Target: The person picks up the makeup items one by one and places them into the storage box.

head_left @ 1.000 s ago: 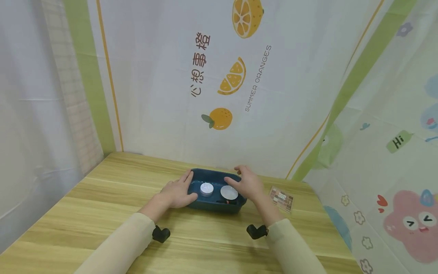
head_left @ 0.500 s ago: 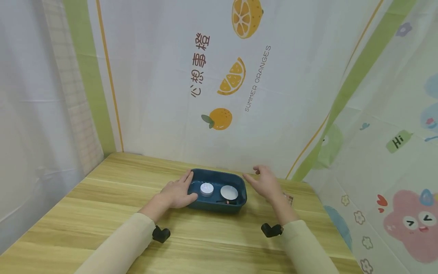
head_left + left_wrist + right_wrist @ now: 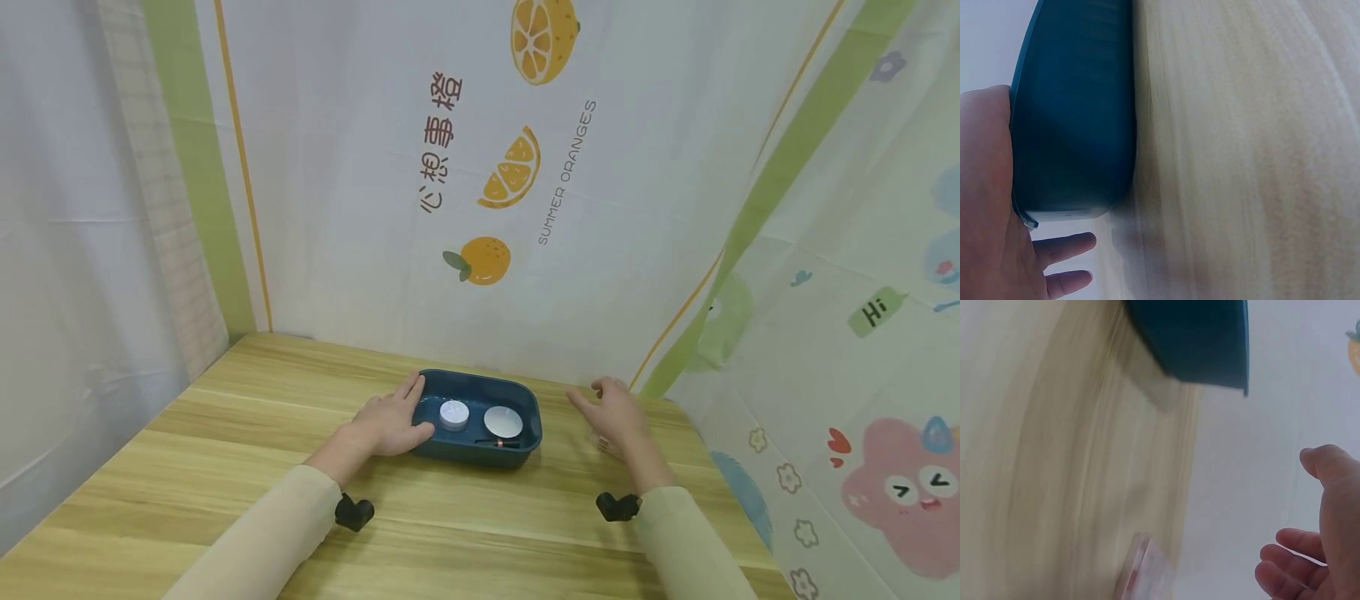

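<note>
A dark blue rectangular bin (image 3: 457,452) stands on the table. My left hand (image 3: 386,423) rests over its left end, fingers extended, thumb along the near side; the left wrist view shows its palm against the rim. Inside the bin lie a small round white container (image 3: 453,415), a flat white disc (image 3: 502,422) and a thin black stick with a pink band (image 3: 501,443). Right of the bin, my right hand (image 3: 617,414) hovers with loosely bent fingers and holds nothing. Under it is a palette with coloured squares (image 3: 1147,575), mostly hidden by the hand in the head view.
The wood-grain table (image 3: 450,533) ends at a white curtain (image 3: 360,275) with orange prints behind the bin. Another patterned curtain (image 3: 840,375) hangs along the right side. A black wrist mount (image 3: 618,507) sits on the right forearm, another (image 3: 354,512) on the left.
My right hand has left the bin's right end and moved right until it is over the palette. My left hand and the bin have stayed in place.
</note>
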